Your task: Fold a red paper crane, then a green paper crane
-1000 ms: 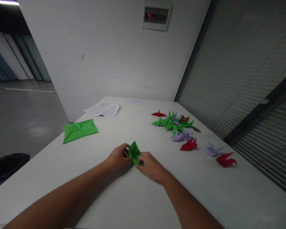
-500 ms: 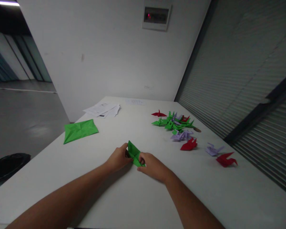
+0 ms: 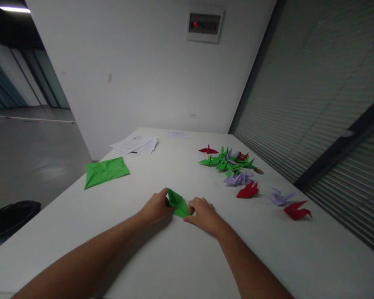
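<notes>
Bin [image 3: 34, 209] at the far left, dark and low, just off the edge of the worktop [image 3: 162, 265]. Moving in, a flat green sheet [image 3: 106, 171] lies creased near that edge, well apart from the hands, with printed papers [image 3: 134, 144] beyond it.

Now the left hand [image 3: 156, 209], and here's the heart of it: fingers curled, thumb bent in, gripping the left edge of a folded green paper [image 3: 180, 206]. That piece sits at the middle of the worktop, right between the two hands, so neither has any gap to cross; the left has more of it, wrapped along the side, while the right meets only the near end. Its long axis runs aslant, from far left to near right. One point stands up at the left hand's fingertips (a raised flap, by the look of it), and the opposite tip slopes down toward the right hand.

On to the right hand [image 3: 205, 215]: half closed, forefinger curled and thumb below, right at that lower tip. Touching, it seems; whether it's truly pinched I can't tell.

Further right, well apart from both hands, a heap of paper birds [image 3: 226, 162] in green, purple and red, then a purple bird [image 3: 279, 197] and a red bird [image 3: 296, 211] close together, near the blinds [image 3: 345, 158].
</notes>
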Demonstrator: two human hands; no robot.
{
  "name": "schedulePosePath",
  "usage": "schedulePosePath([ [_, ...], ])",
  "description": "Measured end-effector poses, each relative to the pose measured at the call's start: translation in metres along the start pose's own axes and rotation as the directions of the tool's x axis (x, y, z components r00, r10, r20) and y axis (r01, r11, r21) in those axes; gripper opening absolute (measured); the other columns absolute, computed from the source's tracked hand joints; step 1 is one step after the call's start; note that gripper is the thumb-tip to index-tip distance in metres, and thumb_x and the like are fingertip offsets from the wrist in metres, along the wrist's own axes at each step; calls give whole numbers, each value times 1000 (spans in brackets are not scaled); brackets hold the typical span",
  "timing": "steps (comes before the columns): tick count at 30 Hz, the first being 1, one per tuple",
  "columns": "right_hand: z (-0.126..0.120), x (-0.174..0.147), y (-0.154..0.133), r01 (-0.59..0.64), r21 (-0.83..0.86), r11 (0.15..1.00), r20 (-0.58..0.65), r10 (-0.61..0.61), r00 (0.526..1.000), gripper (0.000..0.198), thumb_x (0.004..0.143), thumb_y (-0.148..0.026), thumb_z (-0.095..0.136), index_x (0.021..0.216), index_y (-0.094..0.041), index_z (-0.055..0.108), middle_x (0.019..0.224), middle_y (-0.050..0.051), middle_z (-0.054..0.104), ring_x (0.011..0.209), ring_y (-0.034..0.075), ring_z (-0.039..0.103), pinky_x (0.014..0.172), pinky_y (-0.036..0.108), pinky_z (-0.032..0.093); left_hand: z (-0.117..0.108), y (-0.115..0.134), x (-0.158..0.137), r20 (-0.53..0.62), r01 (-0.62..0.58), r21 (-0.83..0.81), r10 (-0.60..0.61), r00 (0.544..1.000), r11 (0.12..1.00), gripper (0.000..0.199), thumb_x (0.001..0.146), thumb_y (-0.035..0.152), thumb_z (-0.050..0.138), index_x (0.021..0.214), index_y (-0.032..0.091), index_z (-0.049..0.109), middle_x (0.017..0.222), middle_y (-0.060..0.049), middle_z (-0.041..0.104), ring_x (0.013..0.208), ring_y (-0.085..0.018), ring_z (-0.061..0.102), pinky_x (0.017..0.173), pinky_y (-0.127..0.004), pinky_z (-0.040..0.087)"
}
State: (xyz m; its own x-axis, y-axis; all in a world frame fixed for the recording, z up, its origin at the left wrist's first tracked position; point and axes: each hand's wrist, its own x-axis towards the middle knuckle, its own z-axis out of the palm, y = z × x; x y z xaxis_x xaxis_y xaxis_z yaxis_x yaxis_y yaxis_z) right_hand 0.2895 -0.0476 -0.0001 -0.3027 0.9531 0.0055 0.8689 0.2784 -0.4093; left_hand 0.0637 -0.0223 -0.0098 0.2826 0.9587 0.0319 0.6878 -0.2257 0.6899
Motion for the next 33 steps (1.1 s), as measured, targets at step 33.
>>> schedulePosePath([
  [33,14,4,-41,276,107,955,-329,-228,916,22,82,-14,71,69,-21,54,77,2,59,83,21,51,79,33,39,10,20,-12,29,-155,-104,159,987,982,36,73,15,65,107,22,57,79,0,71,69,-18,65,60,-24,40],
])
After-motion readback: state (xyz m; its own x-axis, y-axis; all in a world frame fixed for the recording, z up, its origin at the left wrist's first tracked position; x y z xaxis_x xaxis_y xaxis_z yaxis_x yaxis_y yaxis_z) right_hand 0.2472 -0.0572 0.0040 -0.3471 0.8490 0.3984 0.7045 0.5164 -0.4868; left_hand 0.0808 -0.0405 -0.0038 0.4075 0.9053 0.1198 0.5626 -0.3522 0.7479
